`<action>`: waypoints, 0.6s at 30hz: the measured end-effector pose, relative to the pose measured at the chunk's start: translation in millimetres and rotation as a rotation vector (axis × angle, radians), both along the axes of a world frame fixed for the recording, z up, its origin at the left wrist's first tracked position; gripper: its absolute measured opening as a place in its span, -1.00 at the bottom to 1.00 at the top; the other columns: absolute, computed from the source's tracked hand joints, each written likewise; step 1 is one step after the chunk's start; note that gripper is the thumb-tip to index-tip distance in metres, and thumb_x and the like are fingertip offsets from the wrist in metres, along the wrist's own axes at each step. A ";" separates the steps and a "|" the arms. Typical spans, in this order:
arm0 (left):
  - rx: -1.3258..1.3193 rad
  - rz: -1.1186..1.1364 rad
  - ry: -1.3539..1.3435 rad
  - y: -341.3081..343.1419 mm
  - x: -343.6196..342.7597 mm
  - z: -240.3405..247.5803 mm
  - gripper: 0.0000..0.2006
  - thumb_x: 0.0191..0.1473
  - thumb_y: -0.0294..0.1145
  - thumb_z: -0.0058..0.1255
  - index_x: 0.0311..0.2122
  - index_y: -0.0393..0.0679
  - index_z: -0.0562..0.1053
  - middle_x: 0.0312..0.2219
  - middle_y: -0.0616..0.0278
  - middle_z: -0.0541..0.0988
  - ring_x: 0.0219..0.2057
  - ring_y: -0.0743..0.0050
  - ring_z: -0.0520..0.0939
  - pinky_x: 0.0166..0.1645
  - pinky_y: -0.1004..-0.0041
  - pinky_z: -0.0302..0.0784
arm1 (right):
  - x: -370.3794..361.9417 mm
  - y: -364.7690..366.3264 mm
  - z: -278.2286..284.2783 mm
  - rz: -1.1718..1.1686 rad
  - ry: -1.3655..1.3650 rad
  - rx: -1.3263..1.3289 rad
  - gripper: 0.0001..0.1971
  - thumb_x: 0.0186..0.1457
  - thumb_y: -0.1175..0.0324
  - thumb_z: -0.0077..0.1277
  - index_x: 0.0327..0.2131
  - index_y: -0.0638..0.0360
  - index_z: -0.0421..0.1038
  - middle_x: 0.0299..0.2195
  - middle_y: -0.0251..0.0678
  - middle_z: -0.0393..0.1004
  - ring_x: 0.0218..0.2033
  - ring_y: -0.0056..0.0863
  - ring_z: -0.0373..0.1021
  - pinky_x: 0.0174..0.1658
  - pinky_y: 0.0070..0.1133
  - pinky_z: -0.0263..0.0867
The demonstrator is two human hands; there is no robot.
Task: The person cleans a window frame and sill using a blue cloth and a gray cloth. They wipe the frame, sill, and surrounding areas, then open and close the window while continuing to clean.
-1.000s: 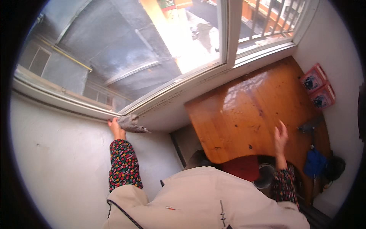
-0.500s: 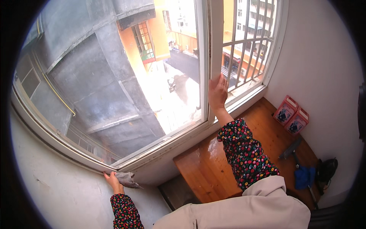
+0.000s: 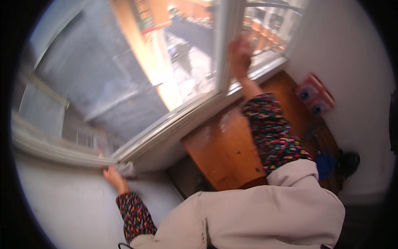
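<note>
Down at the lower corner of the window, my left hand [image 3: 115, 179] is closed on a crumpled grey cloth [image 3: 126, 169]. The cloth lies against the wall just below the window's bottom rail [image 3: 161, 135]. My right hand [image 3: 241, 58], blurred by motion, is up at the white upright window frame [image 3: 225, 54] between the large pane and the barred opening. Its fingers seem wrapped round the edge of that frame. Both arms wear dark sleeves with a small floral print, under a beige garment.
A brown wooden tabletop [image 3: 226, 143] stands below the window on the right. Red boxes [image 3: 315, 94] sit on it against the white wall [image 3: 348, 62]. Beside them are a blue item [image 3: 326, 165] and a black object [image 3: 349, 162]. Window bars [image 3: 273, 16] show outside.
The whole view has shifted, so window, table and hands appear higher in the picture. Both hands stay at about the same spots on the window.
</note>
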State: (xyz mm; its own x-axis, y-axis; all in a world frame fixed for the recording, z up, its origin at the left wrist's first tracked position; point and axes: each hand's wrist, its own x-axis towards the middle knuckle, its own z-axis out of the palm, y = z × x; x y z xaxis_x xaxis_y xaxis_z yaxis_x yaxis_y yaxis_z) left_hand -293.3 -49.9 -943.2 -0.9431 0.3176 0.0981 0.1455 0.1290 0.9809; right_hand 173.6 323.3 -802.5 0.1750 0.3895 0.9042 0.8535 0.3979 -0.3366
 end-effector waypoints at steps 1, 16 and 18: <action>-0.143 0.031 0.117 -4.1 0.0 -2.3 -0.52 -0.07 -0.49 -0.13 0.03 -0.41 0.24 -0.08 -0.04 0.39 -0.12 0.24 0.43 0.02 0.41 0.27 | 3.1 2.5 -6.0 0.088 0.059 -0.096 -0.50 0.05 0.18 -0.04 0.02 0.24 0.18 -0.23 -0.05 0.37 -0.27 -0.10 0.34 -0.15 -0.34 0.29; -0.089 0.143 0.233 -12.3 34.7 -1.7 -0.44 -0.03 -0.52 -0.10 0.13 -0.32 0.12 -0.69 0.22 0.51 -0.63 0.47 0.48 -0.40 0.53 0.40 | 37.9 18.4 -40.9 0.534 0.383 -0.392 -0.51 0.19 0.31 -0.17 0.13 0.29 0.03 0.03 -0.10 0.24 -0.02 -0.31 0.27 -0.08 -0.50 0.29; 0.003 0.092 0.272 -12.1 27.7 -9.3 -0.43 -0.11 -0.51 -0.03 0.08 -0.37 0.19 -0.58 0.21 0.54 -0.59 0.39 0.48 -0.38 0.50 0.41 | 37.7 22.0 -40.1 0.609 0.324 -0.368 -0.56 0.19 0.35 -0.21 0.11 0.32 0.07 0.08 -0.10 0.19 0.08 -0.23 0.17 0.07 -0.44 0.14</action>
State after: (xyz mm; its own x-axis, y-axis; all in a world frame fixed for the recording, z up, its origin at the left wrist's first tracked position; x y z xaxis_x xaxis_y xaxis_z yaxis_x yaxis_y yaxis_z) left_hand -265.6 -62.0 -952.5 -0.9067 0.2313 0.3526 0.3915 0.1508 0.9078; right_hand 211.3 345.3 -842.6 0.0675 0.7666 0.6386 0.3569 0.5791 -0.7330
